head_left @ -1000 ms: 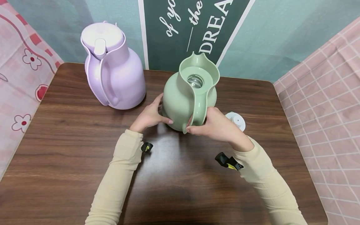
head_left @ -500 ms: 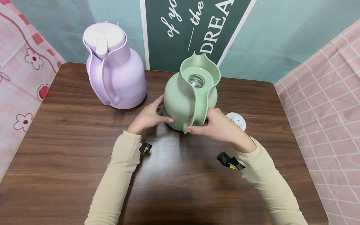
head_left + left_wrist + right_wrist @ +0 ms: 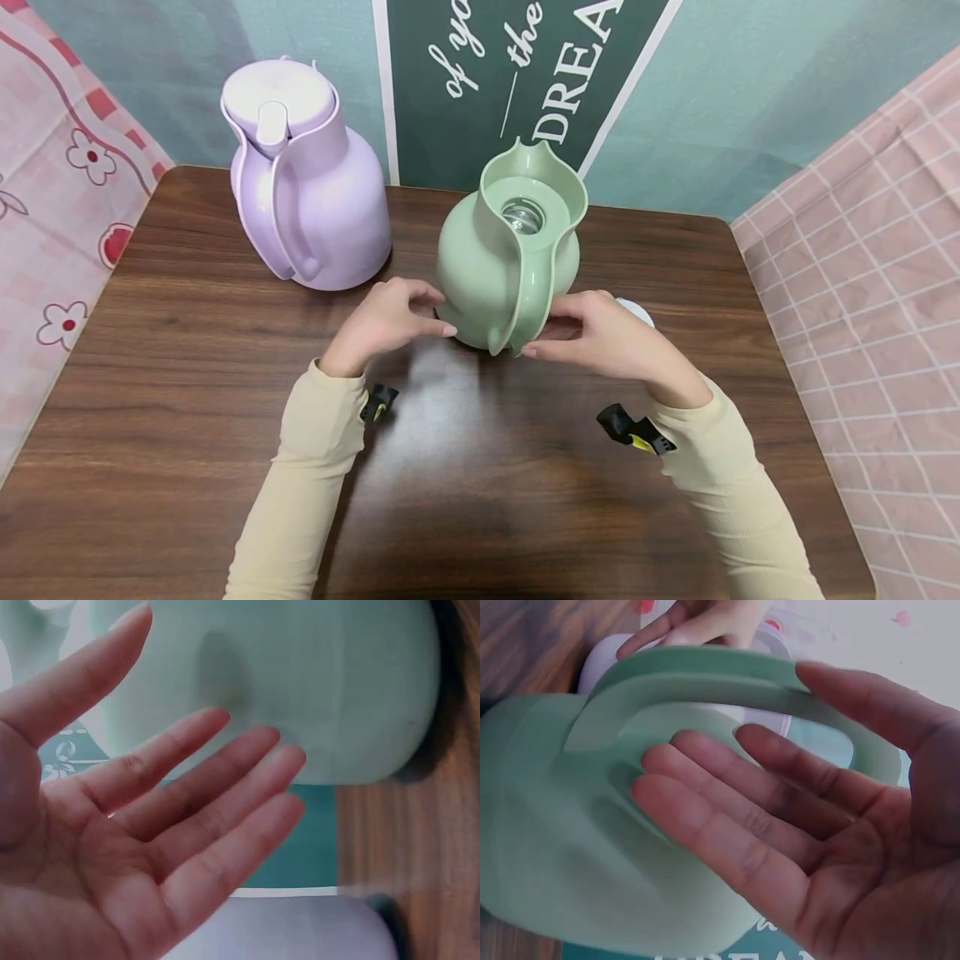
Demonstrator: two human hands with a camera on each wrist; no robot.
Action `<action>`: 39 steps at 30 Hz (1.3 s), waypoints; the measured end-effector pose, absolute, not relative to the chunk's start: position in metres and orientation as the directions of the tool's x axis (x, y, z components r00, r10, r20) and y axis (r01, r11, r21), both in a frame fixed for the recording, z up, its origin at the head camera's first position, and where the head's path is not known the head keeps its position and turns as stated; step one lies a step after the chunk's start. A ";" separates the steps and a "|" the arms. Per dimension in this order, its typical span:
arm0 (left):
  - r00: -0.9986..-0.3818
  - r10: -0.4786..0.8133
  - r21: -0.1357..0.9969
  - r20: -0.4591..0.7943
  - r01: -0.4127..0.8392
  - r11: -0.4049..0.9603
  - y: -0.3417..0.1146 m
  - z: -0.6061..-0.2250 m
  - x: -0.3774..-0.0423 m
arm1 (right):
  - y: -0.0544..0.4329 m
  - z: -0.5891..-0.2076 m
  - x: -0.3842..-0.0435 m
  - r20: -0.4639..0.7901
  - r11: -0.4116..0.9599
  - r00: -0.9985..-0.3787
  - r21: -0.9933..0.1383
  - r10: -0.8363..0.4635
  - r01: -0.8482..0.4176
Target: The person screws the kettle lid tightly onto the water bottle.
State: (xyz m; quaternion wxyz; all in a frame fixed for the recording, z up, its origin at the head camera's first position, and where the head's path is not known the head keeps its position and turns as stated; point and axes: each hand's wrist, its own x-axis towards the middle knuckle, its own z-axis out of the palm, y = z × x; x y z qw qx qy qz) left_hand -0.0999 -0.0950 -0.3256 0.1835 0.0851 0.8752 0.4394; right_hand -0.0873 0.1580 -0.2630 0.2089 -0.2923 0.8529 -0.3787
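Note:
A pale green vacuum jug (image 3: pixel 480 267) stands upright on the wooden table, its top uncovered so the shiny inner neck (image 3: pixel 522 217) shows. Its handle (image 3: pixel 534 287) faces the person. Beside the jug's lower left is my left hand (image 3: pixel 386 321), fingers spread and relaxed; in the left wrist view the palm (image 3: pixel 97 862) holds nothing. My right hand (image 3: pixel 600 333) is at the handle's right side, thumb tip near the handle's lower end. In the right wrist view its fingers (image 3: pixel 705 817) are loosely extended beside the jug's body, not curled round the handle.
A lilac vacuum jug (image 3: pixel 337 208) with its lid on stands at the back left. Partly hidden behind my right hand lies a white round stopper (image 3: pixel 636 312). Fabric backdrops hang behind the table (image 3: pixel 480 500) and along both sides.
Both hands have loosened from the green jug and drawn slightly apart, the left one leftward, the right one rightward off the handle. The jug stays in place; the right hand now covers more of the stopper.

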 end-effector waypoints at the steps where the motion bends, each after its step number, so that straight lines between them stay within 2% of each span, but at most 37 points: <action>1: -0.917 0.324 0.802 -0.235 0.006 0.598 -0.094 -0.323 -0.098 | 0.161 -0.264 -0.088 -0.145 0.535 -0.736 -0.778 -0.662 -0.329; 6: -0.900 0.396 0.794 -0.181 0.104 0.599 -0.085 -0.312 -0.089 | 0.178 -0.267 -0.091 -0.175 0.574 -0.745 -0.754 -0.643 -0.318; 11: -0.881 0.454 0.775 -0.131 0.195 0.601 -0.073 -0.303 -0.081 | 0.199 -0.272 -0.097 -0.171 0.644 -0.800 -0.698 -0.575 -0.314; 20: -0.834 0.543 0.734 -0.096 0.309 0.604 -0.050 -0.296 -0.073 | 0.238 -0.283 -0.111 -0.213 0.794 -0.895 -0.569 -0.392 -0.213; 32: -0.811 0.584 0.705 -0.036 0.393 0.590 -0.040 -0.296 -0.074 | 0.278 -0.308 -0.128 -0.335 0.836 -0.902 -0.547 -0.271 -0.049; 39: -0.814 0.580 0.703 -0.001 0.412 0.579 -0.039 -0.299 -0.073 | 0.293 -0.327 -0.132 -0.401 0.832 -0.882 -0.555 -0.247 0.020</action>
